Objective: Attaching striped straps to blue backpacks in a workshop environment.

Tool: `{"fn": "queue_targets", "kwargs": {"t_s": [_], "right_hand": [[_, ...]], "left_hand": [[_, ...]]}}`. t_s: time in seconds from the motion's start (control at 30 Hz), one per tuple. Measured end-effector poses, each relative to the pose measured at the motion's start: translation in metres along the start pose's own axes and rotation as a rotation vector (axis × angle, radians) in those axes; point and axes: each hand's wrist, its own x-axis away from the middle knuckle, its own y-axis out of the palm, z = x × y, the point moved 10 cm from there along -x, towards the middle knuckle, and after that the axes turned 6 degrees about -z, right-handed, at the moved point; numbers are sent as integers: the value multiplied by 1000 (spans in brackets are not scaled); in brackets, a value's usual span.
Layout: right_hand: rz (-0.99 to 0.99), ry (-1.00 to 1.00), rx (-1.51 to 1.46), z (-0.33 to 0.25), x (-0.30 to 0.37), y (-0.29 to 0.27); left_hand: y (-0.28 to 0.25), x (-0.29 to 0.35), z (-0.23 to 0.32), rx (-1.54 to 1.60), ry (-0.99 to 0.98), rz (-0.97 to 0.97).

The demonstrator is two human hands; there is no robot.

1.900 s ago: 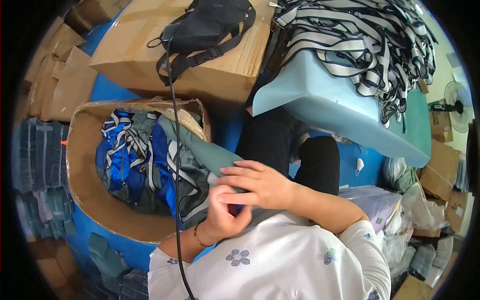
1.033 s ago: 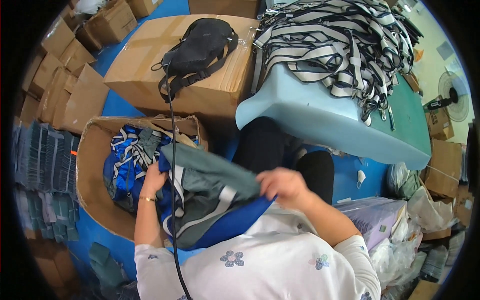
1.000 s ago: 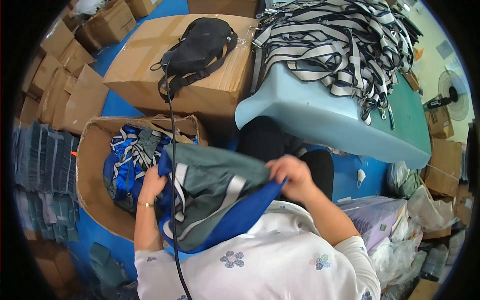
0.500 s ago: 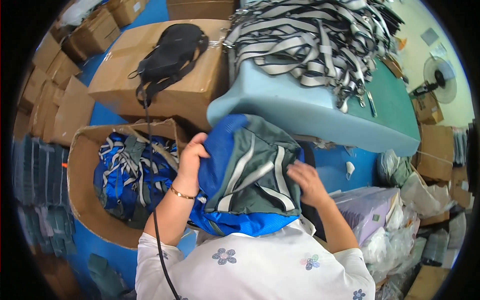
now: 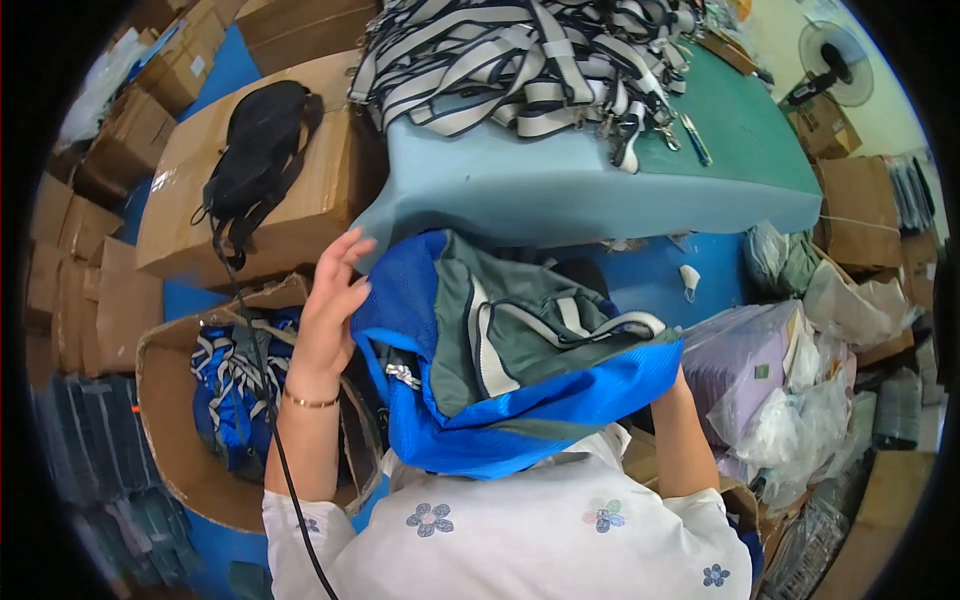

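Observation:
A blue and dark green fabric bag [image 5: 540, 340] with grey-and-black webbing straps lies across my lap. A white cord or tag hangs out at its left side. My left hand [image 5: 335, 305] is beside the bag's left edge, fingers stretched up and apart, the thumb close to the blue mesh; nothing is in it. My right hand [image 5: 672, 388] is mostly hidden beneath the bag's right end, with only the wrist side showing, so its fingers cannot be made out.
An open carton [image 5: 180, 440] at the left holds several blue bags with grey straps. A black backpack [image 5: 262, 150] lies on a closed carton [image 5: 170, 215]. Webbing straps with metal clips [image 5: 520, 80] cover much of a table [image 5: 480, 185]. Plastic-wrapped stacks [image 5: 745, 360] stand at the right.
My left hand has let go of the bag and opened. My right hand has gone from the bag's top side to under its right end. The bag has tilted and spread to the right.

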Motion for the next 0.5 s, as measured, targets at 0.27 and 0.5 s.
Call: {"fn": "queue_targets", "kwargs": {"t_s": [0.27,0.5], "right_hand": [[243,237,-62,-9,7,49],[290,28,291,-40,-8,61]], "left_hand": [[27,50,29,-615,551,-66],[-14,34,1,-1111,161,398]]}}
